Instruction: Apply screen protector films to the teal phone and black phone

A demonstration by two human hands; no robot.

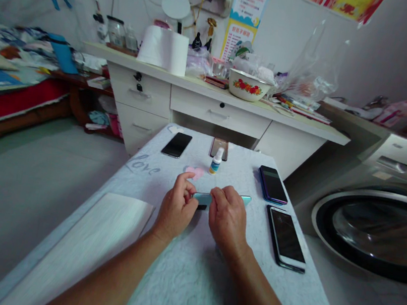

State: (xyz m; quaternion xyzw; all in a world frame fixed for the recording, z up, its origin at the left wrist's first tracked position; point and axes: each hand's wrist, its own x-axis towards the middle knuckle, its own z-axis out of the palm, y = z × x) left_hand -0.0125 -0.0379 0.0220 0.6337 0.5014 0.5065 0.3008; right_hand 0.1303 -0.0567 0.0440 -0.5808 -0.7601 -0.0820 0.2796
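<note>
Between my two hands a light-blue smartphone (203,199) is held on edge, just above the table. My left hand (177,204) pinches its left end between thumb and fingers. Fingers curled, my right hand (228,220) grips it right of the middle, and a thin teal end sticks out beyond. What the right fingertips do behind the phone is hidden. Just past the hands stands a small white spray bottle (216,161) with a blue and yellow label. A brownish phone case (220,149) lies behind the bottle.
A black phone (176,144) lies at the far left of the table (176,281). On the right are a dark phone (273,184) and a white-framed phone (287,238). A pale folded sheet (86,247) covers the left edge. A washing machine (382,210) stands right, a white desk (211,103) behind.
</note>
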